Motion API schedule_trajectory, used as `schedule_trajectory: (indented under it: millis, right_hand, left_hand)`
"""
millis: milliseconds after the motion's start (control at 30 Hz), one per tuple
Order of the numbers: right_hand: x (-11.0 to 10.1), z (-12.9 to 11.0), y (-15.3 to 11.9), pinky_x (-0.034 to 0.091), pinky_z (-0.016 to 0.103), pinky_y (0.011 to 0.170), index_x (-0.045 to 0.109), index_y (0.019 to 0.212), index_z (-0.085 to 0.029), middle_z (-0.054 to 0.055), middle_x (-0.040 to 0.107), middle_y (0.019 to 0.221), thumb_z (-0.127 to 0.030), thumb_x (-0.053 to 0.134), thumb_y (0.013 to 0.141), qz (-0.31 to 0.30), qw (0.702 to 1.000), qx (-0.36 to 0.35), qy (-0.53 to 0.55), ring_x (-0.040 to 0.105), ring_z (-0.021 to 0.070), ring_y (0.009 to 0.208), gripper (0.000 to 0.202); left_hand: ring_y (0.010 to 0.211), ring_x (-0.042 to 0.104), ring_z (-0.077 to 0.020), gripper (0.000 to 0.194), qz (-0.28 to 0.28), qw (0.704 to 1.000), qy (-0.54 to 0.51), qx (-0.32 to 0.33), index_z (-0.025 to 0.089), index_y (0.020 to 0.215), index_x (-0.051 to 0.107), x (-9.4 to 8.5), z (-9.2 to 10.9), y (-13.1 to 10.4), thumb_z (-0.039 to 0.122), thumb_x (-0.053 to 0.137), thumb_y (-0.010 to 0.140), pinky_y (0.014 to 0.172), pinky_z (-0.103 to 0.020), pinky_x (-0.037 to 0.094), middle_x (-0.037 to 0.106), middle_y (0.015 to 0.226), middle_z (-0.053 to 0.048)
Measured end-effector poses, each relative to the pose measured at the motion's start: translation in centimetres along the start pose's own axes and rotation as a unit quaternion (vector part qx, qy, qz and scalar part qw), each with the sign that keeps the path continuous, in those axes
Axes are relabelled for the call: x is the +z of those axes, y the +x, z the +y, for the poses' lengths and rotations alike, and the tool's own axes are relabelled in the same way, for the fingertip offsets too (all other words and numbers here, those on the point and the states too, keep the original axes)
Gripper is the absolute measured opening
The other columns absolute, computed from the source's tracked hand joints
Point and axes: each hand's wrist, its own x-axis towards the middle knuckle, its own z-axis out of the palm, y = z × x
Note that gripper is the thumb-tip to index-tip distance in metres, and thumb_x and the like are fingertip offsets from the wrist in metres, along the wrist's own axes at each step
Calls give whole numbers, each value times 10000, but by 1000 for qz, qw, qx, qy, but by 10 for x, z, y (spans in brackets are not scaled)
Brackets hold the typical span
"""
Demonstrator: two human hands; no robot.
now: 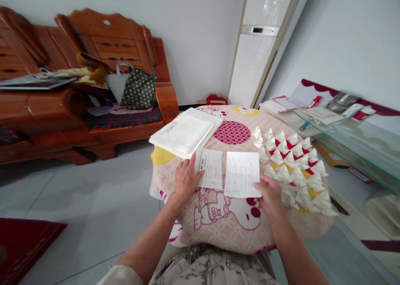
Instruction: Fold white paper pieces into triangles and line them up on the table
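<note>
Two printed sheets lie side by side on the cloth-covered desk (300, 228), a narrow strip of cloth between them, their long axes running roughly away from the person. The left sheet (213, 168) is just inward, to the right, of the left hand (186, 177), whose thumb and fingers are apart, the thumb reaching its left edge. The right sheet (242, 174) lies up and to the left of the right hand (269, 189), the nearer of the two to it; that thumb touches its lower right corner, but the view is too coarse to tell whether the fingers close beneath it. Beyond the left hand sits a stack of papers (187, 133), slightly fanned. Rows of pointed folded papers (283, 174) stand to the right, close beside the right hand.
</note>
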Motion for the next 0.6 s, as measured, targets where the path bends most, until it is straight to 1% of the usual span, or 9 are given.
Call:
schedule_trajectory:
  millis: [67, 133, 167, 233, 300, 367, 467, 533, 600]
  right_hand:
    - [0, 4, 1, 403, 253, 265, 692, 1019, -126, 20, 703, 652, -287, 744, 552, -1, 1000, -8, -3, 527, 147, 397, 496]
    - [0, 8, 3, 411, 250, 277, 692, 1040, -129, 25, 705, 666, -283, 736, 579, -5, 1000, -19, -10, 532, 143, 404, 489]
    - [-1, 10, 4, 415, 249, 284, 693, 1047, -132, 28, 706, 673, -283, 730, 595, -7, 1000, -26, -15, 533, 141, 407, 479]
    - [-1, 14, 6, 411, 244, 290, 694, 1060, -136, 37, 715, 700, -285, 718, 619, -12, 999, -38, -20, 537, 137, 412, 466]
    - [-1, 17, 9, 397, 236, 287, 693, 1062, -132, 46, 724, 724, -286, 709, 629, -16, 998, -48, -25, 541, 135, 411, 459]
    - [0, 19, 12, 383, 229, 283, 694, 1060, -125, 47, 726, 724, -284, 696, 638, -22, 997, -59, -36, 542, 133, 405, 451]
    - [0, 22, 16, 379, 223, 283, 699, 1065, -129, 25, 712, 679, -280, 673, 659, -29, 995, -77, -64, 525, 124, 378, 433]
    - [1, 23, 18, 386, 223, 284, 699, 1078, -135, 14, 708, 665, -276, 659, 673, -35, 993, -85, -73, 517, 119, 364, 430]
    - [3, 23, 19, 394, 223, 282, 695, 1082, -132, 17, 713, 670, -270, 648, 676, -39, 993, -85, -71, 520, 120, 362, 432]
  left_hand:
    - [1174, 580, -316, 647, -5, 999, -39, 38, 119, 1492, 396, 6, 2, -5, 241, 589, 887, 1050, -477, 465, 616, 1298, -163]
    - [1237, 569, -272, 597, -1, 993, -101, 69, 135, 1480, 429, 12, 4, -6, 139, 518, 889, 1072, -417, 465, 594, 1366, -143]
    - [1219, 591, -250, 570, -2, 989, -130, 76, 143, 1452, 475, 14, 4, -4, 102, 488, 884, 1057, -385, 481, 620, 1340, -127]
    - [1186, 624, -225, 482, 4, 982, -173, 83, 154, 1338, 603, 14, 4, 8, 85, 479, 878, 1063, -348, 478, 674, 1276, -99]
    - [1171, 640, -222, 448, 20, 979, -191, 67, 172, 1296, 648, 9, 1, 31, 108, 513, 873, 1064, -334, 476, 692, 1264, -75]
    - [1161, 649, -219, 439, 40, 978, -203, 20, 190, 1290, 658, 1, -3, 62, 132, 537, 872, 1052, -323, 483, 708, 1247, -51]
    - [1182, 643, -225, 436, 49, 979, -179, -81, 166, 1276, 666, -8, -11, 110, 118, 545, 860, 1047, -319, 482, 707, 1251, -72]
    - [1156, 657, -251, 441, 53, 979, -166, -104, 126, 1271, 662, -9, -16, 133, 95, 520, 855, 1024, -357, 500, 711, 1230, -119]
    - [1126, 670, -265, 425, 53, 980, -154, -114, 108, 1223, 683, -7, -21, 147, 75, 524, 830, 994, -369, 518, 722, 1186, -143]
